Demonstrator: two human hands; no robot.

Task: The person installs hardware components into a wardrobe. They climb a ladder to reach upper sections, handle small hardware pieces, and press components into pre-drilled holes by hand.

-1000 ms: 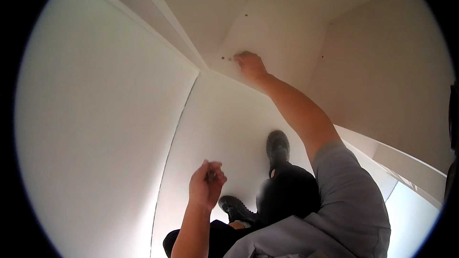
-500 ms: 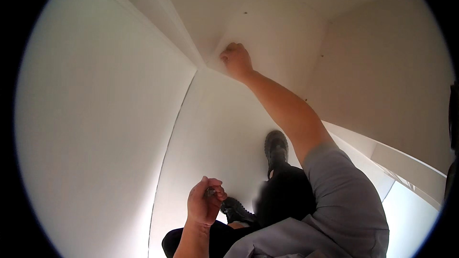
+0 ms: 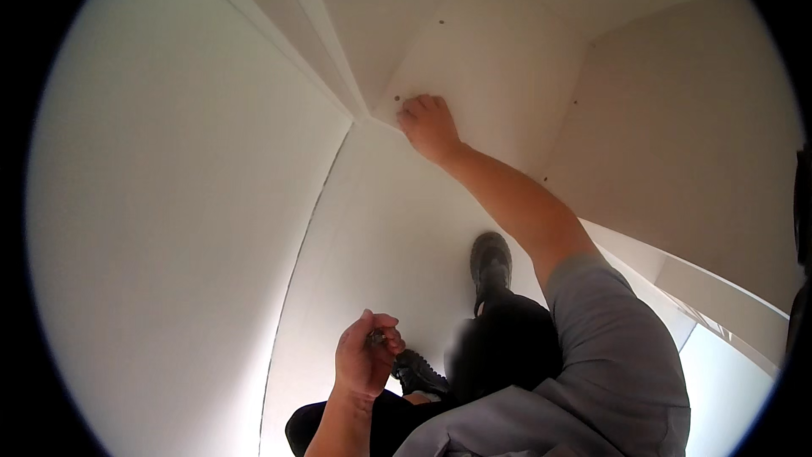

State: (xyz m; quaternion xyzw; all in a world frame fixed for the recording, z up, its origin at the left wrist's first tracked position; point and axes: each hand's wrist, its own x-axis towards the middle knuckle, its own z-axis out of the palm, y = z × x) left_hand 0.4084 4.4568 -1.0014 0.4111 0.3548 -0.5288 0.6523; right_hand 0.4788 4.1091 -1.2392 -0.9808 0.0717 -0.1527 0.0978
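Low over the floor, my left hand (image 3: 362, 360) is cupped with its fingers curled around small shiny pieces (image 3: 375, 338); their exact kind is too small to make out. My right hand (image 3: 430, 127) reaches forward to the white cabinet panel (image 3: 499, 59), at its near left corner. Its fingers are bent and closed against the panel, and the fingertips are hidden, so anything in them cannot be seen. Just left of those fingers, a small dark round spot (image 3: 397, 98) shows on the panel. Another dark spot (image 3: 441, 22) lies farther along the same edge.
A tall white panel (image 3: 186, 178) stands on the left. On the right, a beige side panel (image 3: 685, 144) bears small dark spots along its edge. The pale floor (image 3: 381, 203) lies between, with my dark shoes (image 3: 491, 261) on it. A white ledge (image 3: 710, 288) runs at lower right.
My right hand has shifted slightly right and toward me, uncovering the dark spot beside its fingers. My left hand has barely moved.
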